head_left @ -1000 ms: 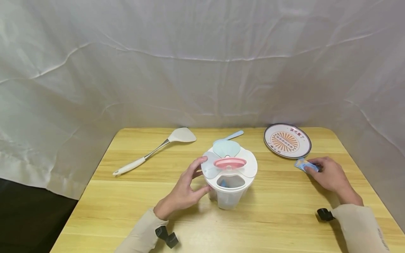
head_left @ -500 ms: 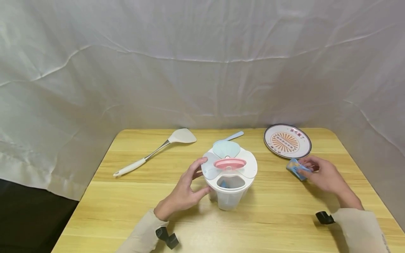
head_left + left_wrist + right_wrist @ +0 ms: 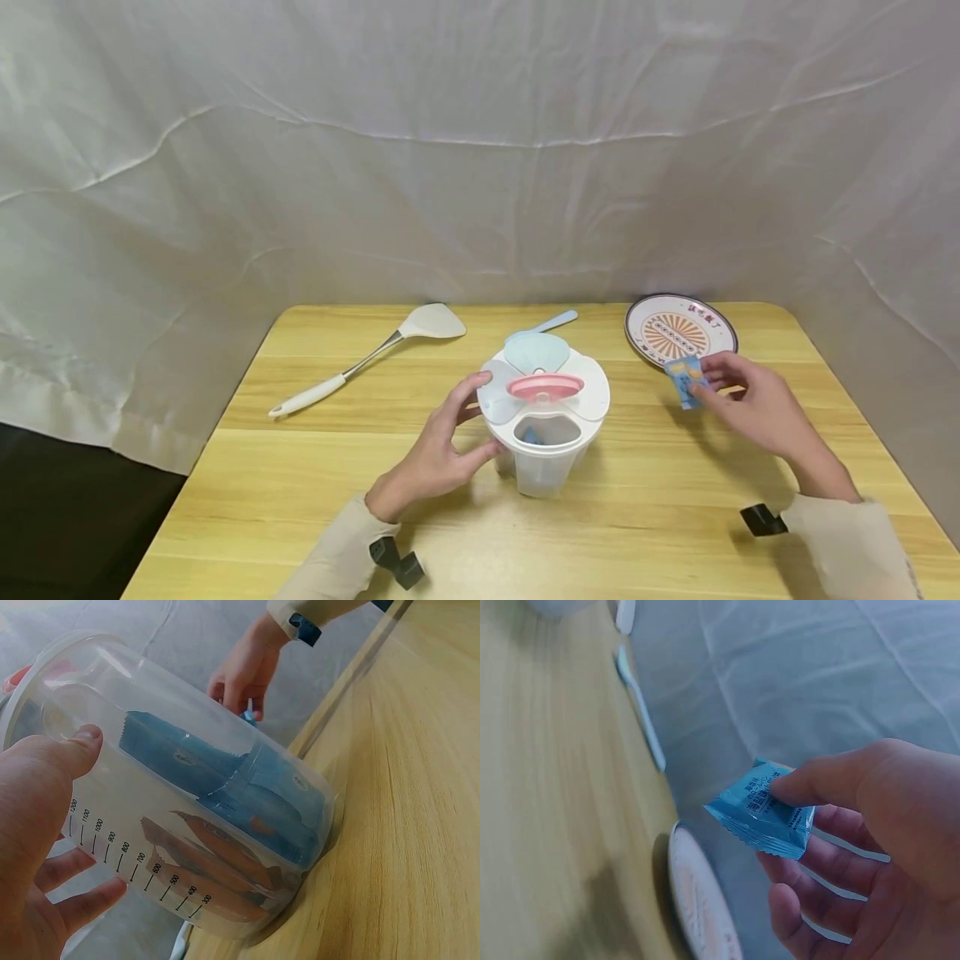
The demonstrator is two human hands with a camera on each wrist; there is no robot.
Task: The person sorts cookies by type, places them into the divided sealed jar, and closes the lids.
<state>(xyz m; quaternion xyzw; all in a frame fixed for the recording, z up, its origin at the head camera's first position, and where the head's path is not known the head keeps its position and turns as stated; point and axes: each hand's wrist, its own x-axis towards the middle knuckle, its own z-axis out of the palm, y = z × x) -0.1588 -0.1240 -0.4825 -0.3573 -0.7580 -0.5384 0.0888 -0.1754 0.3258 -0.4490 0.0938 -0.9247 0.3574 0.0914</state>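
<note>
A clear plastic storage canister point(image 3: 545, 477) with a white lid stands on the table. Its pink flap point(image 3: 545, 386) is raised over an uncovered opening on the near side. In the left wrist view, blue packets point(image 3: 187, 754) and brown packets point(image 3: 217, 859) show through the measuring-marked wall. My left hand point(image 3: 431, 458) grips the canister's left side, thumb near the rim and fingers around it. My right hand point(image 3: 768, 417) pinches a small blue snack packet point(image 3: 754, 806) between thumb and fingers, above the table by the plate's near edge.
At the back right lies a round patterned plate point(image 3: 716, 333). A white spatula point(image 3: 307, 394) with a metal shank lies at the left. Behind the canister is a light-blue utensil point(image 3: 558, 319), partly hidden by the lid. Pale curtain point(image 3: 480, 208) borders the table's back.
My right hand has lifted the blue packet off the table and moved it left, so its printed face now shows. The left hand and canister have stayed put.
</note>
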